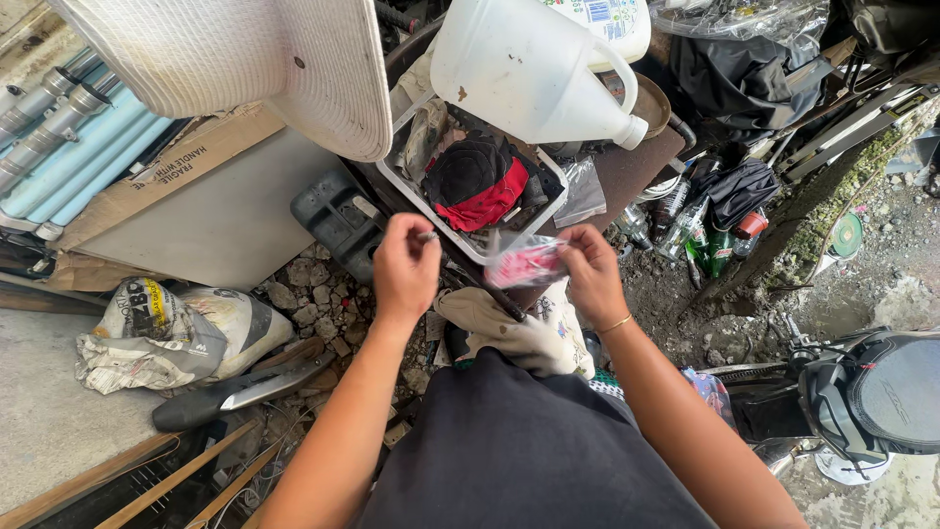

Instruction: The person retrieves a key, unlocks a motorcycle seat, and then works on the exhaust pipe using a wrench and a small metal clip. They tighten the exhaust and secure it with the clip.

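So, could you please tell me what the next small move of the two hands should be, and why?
Probably bring the left hand across to the small red packet. The right hand holds that packet up over the white tray, and the left pinches a small metal piece beside it.

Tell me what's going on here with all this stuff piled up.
A person stands over a cluttered pile outdoors. Their left hand pinches a small metal piece, too small to identify, and their right hand holds a small clear plastic bag with red contents. Both hands are raised over a white basket holding a black and red cloth item. A big white plastic jug sits just behind.
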